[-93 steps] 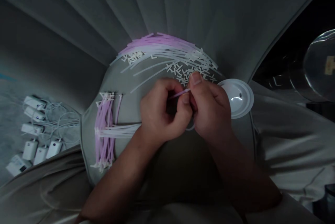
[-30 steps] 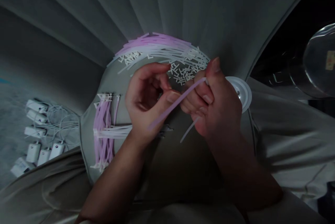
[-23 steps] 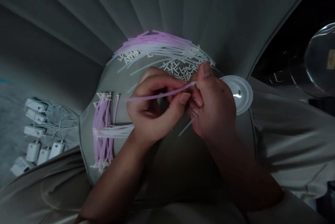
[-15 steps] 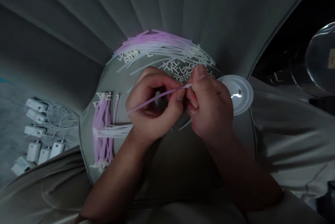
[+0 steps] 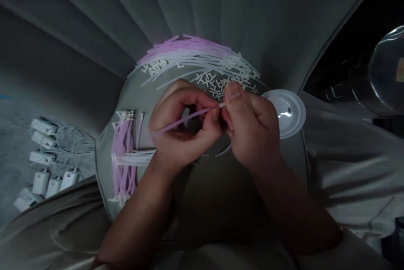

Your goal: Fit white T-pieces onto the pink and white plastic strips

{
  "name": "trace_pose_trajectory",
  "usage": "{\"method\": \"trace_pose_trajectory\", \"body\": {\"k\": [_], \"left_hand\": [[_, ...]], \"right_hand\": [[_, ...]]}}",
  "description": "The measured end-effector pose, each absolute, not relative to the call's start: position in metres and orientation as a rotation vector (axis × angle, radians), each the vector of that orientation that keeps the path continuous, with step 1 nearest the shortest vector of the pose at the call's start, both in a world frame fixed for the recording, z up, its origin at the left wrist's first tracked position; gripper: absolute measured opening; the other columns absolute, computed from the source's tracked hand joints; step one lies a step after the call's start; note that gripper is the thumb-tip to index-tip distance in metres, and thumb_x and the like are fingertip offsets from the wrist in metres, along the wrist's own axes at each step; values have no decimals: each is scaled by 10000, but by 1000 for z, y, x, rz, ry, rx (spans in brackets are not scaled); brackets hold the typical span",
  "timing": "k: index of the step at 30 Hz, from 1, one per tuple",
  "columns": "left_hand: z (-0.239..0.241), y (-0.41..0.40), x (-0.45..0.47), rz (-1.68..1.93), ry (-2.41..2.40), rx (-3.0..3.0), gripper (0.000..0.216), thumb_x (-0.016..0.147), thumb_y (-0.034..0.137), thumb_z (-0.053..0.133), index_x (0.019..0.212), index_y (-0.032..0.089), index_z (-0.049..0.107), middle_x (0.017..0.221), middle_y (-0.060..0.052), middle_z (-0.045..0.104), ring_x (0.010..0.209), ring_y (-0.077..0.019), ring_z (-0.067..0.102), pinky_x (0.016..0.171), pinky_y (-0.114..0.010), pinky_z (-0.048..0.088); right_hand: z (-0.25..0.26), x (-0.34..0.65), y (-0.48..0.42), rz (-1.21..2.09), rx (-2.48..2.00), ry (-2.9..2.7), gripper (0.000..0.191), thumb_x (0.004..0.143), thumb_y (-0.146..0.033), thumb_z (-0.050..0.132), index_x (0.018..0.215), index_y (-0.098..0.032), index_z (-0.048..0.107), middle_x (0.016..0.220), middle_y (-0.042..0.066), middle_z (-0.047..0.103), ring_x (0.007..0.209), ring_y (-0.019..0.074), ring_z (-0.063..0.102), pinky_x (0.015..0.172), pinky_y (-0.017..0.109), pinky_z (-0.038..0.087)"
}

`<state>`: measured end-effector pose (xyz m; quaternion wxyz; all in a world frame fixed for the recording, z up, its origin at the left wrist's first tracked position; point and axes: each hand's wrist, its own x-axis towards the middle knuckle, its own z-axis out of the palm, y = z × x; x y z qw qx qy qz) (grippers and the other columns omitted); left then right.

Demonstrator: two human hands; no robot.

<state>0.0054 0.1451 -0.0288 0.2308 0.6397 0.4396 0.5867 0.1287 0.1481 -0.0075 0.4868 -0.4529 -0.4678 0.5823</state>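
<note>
A thin pink plastic strip (image 5: 186, 119) runs from lower left to upper right between my hands. My left hand (image 5: 181, 129) pinches it with curled fingers, and my right hand (image 5: 249, 127) holds its upper end between thumb and fingers. The tip of the strip is partly hidden by my right thumb. A pale curved strip (image 5: 224, 151) shows below my right hand. Just above my hands lie small white cross-shaped plastic pieces (image 5: 211, 85) in a loose pile on a grey padded surface (image 5: 142, 97).
Pink and white strips (image 5: 192, 51) fan out along the surface's far edge, and a pink-and-white bundle (image 5: 123, 165) lies to its left. A round white lid (image 5: 288, 114) sits to the right. Several white boxes with cables (image 5: 41, 173) lie far left; a clear glass dome (image 5: 389, 72) stands far right.
My hands have moved closer together and now hold the pink strip at the fingertips. The strip has swung from steeply tilted to a shallower slant, and its lower end sits near my left hand.
</note>
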Motion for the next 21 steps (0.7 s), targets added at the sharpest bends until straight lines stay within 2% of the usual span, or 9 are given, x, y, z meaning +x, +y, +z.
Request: {"method": "trace_pose_trajectory", "body": {"k": [9, 14, 21], "left_hand": [[-31, 147, 3, 1592, 1209, 1756, 63, 878, 290, 738, 842, 274, 688, 688, 26, 607, 607, -114, 575, 577, -302, 471], [-30, 146, 2, 1581, 1205, 1762, 38, 878, 276, 725, 857, 271, 693, 695, 22, 616, 616, -116, 580, 577, -298, 478], [-29, 146, 4, 1591, 1198, 1759, 62, 861, 223, 733, 850, 245, 676, 664, 34, 584, 593, -98, 551, 556, -272, 465]], "right_hand": [[-3, 129, 148, 1340, -1111, -1223, 445, 1005, -302, 499, 580, -222, 393, 532, -55, 352, 504, 101, 298, 515, 275, 337], [-8, 132, 147, 1361, -1100, -1212, 459, 992, -397, 547, 586, -236, 405, 540, -44, 365, 511, 122, 303, 513, 295, 345], [-6, 130, 149, 1357, -1110, -1231, 455, 1001, -330, 508, 575, -237, 381, 538, -45, 345, 503, 118, 286, 510, 291, 342]]}}
